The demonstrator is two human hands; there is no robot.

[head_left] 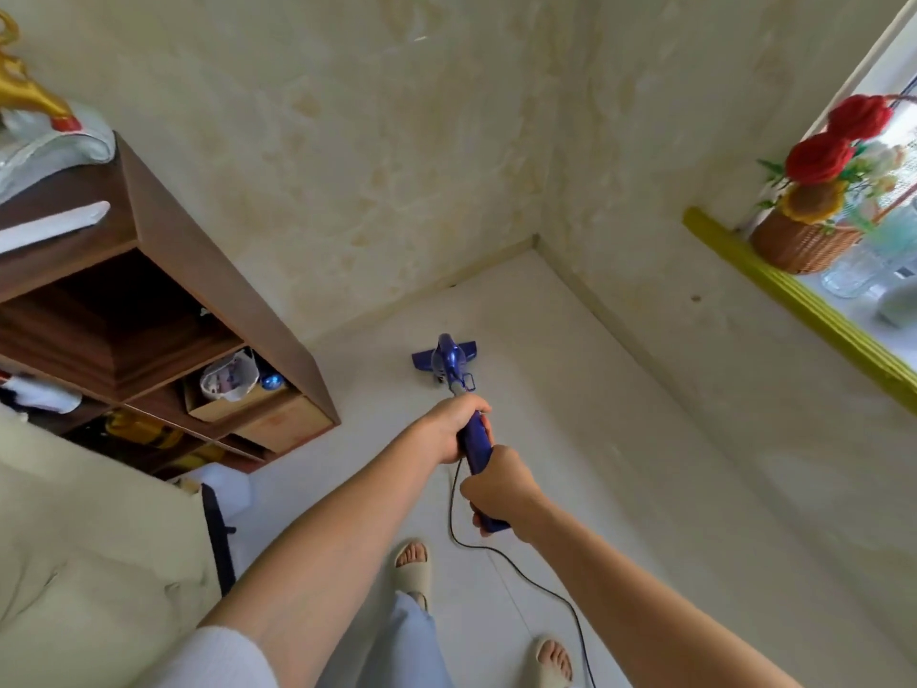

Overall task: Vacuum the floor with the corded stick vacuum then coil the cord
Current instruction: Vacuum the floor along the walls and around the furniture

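A blue corded stick vacuum [446, 360] stands on the pale floor [620, 439], its flat head close to the far wall near the room's corner. My left hand [454, 427] grips the upper part of its blue handle. My right hand [498, 489] grips the handle's lower end, closer to me. A black cord [521, 563] drops from the handle between my hands, loops on the floor and runs off the bottom edge past my right foot.
A brown wooden shelf unit [198, 290] with boxes and clutter stands on the left. A cream sofa [74, 538] fills the lower left, a black bar beside it. A yellow-edged windowsill [804, 300] on the right holds a flower basket [804, 240] and glass jars.
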